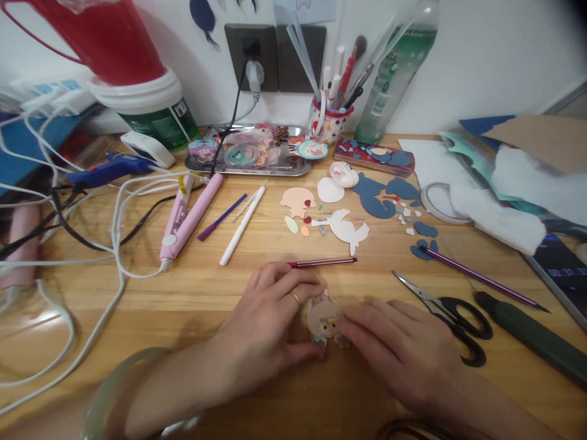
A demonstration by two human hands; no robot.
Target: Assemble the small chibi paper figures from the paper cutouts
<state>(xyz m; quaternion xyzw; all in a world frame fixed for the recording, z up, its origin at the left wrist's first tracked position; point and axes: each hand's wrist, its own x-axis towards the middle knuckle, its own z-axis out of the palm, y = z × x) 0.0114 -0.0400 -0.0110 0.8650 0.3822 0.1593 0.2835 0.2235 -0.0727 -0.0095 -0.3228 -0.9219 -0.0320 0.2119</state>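
A small flat cartoon figure (322, 319) with a pale round face, dark eyes and a bit of teal lies near the table's front, slightly blurred. My left hand (268, 311), wearing a ring, curls round its left side, with fingertips at the top and thumb at the lower edge. From the right, my right hand (398, 348) presses its closed fingertips on the figure's face and right edge; whatever is under them is hidden. Just beyond my left fingers lies a dark red pen (325, 263). Black-handled scissors (443, 311) lie open to the right of my right hand.
Behind my hands are a white cutout (346, 229), a peach cutout (298, 201) and blue pieces (378, 195). A pink hair straightener (192, 220) and tangled white cables (117, 244) occupy the left. A pen cup (328, 122) and metal tray (197, 165) stand by the wall.
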